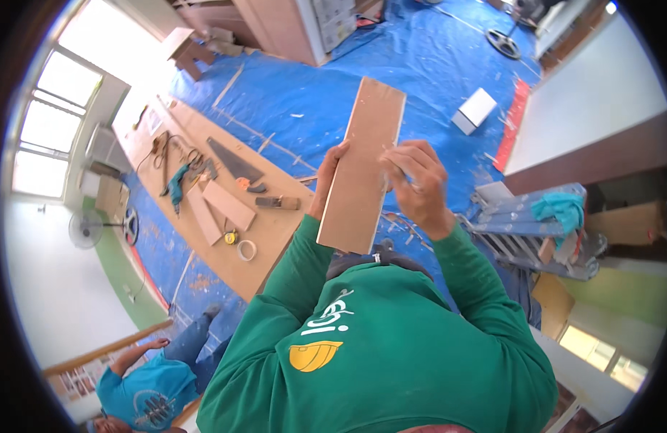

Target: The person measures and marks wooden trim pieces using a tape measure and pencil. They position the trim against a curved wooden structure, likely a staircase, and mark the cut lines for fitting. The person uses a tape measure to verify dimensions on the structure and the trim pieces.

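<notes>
A long, flat brown wooden board (358,173) with pale edges is held up in front of me, tilted with its far end to the right. My left hand (327,177) grips its left edge, the fingers partly hidden behind it. By the right edge is my right hand (420,184), its fingers bent and thumb and fingertips drawn together at the board's face. Whether something small is pinched there I cannot make out. Green sleeves cover both my arms.
Left of me, a worktable (268,242) bears a handsaw (234,160), a teal drill (177,187), wood pieces (229,204), a tape measure (231,237) and a tape roll (247,250). A stepladder (510,234) with a teal cloth (560,209) stands right. A person (149,386) is lower left. Blue sheeting (434,79) covers the floor.
</notes>
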A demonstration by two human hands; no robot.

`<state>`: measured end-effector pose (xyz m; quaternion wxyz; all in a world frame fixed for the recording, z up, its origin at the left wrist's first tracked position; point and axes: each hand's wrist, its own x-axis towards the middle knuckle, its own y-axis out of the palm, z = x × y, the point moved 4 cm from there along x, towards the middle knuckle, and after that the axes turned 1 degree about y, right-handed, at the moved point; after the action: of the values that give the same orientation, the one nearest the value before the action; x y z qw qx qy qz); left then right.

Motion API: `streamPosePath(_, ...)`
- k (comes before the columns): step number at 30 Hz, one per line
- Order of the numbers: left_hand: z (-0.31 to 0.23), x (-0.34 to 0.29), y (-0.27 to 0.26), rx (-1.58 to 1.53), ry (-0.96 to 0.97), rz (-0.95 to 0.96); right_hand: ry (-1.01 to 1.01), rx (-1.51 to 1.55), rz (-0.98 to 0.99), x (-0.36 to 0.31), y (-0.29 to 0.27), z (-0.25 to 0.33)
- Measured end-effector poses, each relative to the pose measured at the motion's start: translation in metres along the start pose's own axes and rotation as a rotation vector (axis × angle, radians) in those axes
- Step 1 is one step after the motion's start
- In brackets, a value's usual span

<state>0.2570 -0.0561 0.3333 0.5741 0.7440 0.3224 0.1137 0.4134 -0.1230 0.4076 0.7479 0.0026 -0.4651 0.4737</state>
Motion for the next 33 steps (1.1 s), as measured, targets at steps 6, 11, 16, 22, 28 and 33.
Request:
streamPosePath(6,-0.004,-0.03,0.032,0.285,0.002,0.072,0.353,-0.091,-0.078,-0.026,0.004,-0.107)
streamPosePath(11,0.021,-0.049,0.021,0.388,-0.072,-0.056,0.801,0.484,0.067,-0.008,0.014,-0.095)
streamPosePath(16,0.031,-0.041,0.024,0.388,-0.102,0.019,0.834,0.477,0.043,-0.028,0.012,-0.112)
streamPosePath(22,0.048,-0.033,0.02,0.323,-0.091,0.069,0.94,0.917,-0.014,-0.037,-0.004,-0.123)
streamPosePath(28,0.042,-0.022,0.024,0.22,0.039,0.123,0.745,1.239,0.211,-0.035,-0.016,-0.13)
streamPosePath(33,0.0,0.004,-0.033,0.474,0.209,-0.08,0.711,0.797,0.465,-0.065,0.011,-0.11)
